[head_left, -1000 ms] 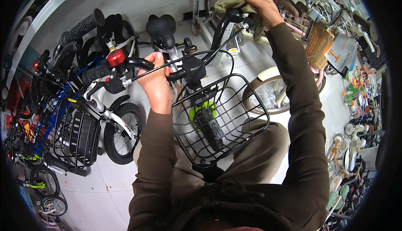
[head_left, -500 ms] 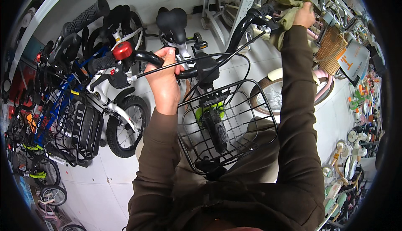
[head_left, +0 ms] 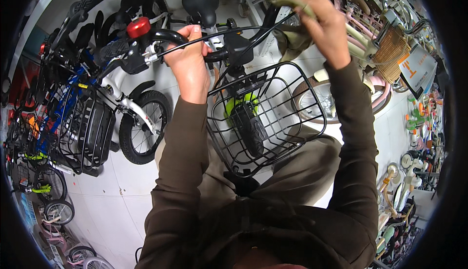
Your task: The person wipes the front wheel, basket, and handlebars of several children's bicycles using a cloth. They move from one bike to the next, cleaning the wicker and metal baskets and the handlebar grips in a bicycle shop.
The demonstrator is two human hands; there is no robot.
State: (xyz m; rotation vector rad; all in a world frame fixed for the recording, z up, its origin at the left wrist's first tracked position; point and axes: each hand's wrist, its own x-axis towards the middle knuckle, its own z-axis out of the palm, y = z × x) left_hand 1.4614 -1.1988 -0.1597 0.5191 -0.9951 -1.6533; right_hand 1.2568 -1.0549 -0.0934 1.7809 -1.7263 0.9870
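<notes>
A small bicycle with black handlebars (head_left: 168, 36) and a black wire basket (head_left: 313, 97) stands in front of me. My left hand (head_left: 189, 69) is closed round the left part of the bar, thumb on top, near the red bell (head_left: 139, 27). In my right hand (head_left: 325, 28) is a crumpled olive-green cloth (head_left: 295, 42), bunched over the right end of the bar. The cloth and fingers hide that right grip. Below the basket show the black front tyre (head_left: 249, 130) and a bright green part (head_left: 249, 101). The black saddle (head_left: 200, 6) sits beyond the bar.
A white bicycle with a black front wheel (head_left: 145, 127) stands close on the left, beside blue-framed bicycles and a black basket (head_left: 92, 132). On the right are a pink bicycle with a wicker basket (head_left: 390, 57) and a hanging card (head_left: 420, 71). Small ride-on toys line the far right.
My right hand has come left with the cloth, from beyond the bar's right end onto it. The left hand keeps its hold; hand and bar now appear higher in view.
</notes>
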